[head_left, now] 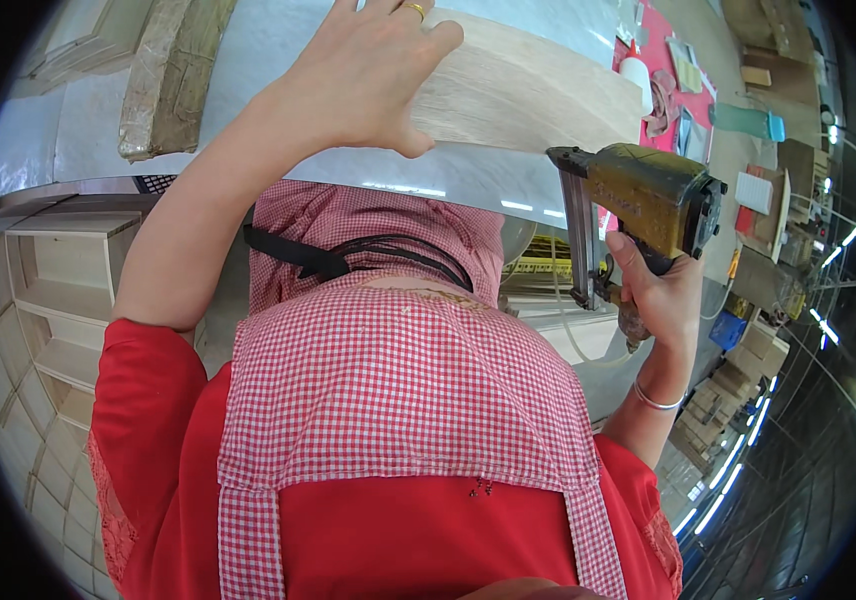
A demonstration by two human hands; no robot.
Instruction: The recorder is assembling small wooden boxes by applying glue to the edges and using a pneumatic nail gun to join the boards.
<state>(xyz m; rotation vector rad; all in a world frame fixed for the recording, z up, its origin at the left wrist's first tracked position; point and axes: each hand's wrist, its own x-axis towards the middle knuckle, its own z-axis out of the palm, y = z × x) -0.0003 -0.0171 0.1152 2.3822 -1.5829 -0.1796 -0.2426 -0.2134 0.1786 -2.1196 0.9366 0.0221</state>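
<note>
A pale wooden board point(513, 85) lies on the glossy bluish-white tabletop point(488, 180). My left hand point(378, 75) rests over the board's left part with thumb and index finger spread apart, the thumb by the near edge. Some of its fingertips are cut off by the top of the picture. My right hand point(660, 295) is closed around the handle of a nail gun point(648, 195), yellowish and black and well worn. The gun's nose meets or nearly meets the board's near right corner; contact is hard to tell. Its magazine points down toward me.
A long tape-wrapped block point(173, 85) lies on the table at left. Beyond the board's right end are a white glue bottle point(635, 75) and a crumpled cloth point(662, 100) on a pink surface. A pale hose point(573, 340) hangs below the gun. Wooden boxes point(68, 265) stand at lower left.
</note>
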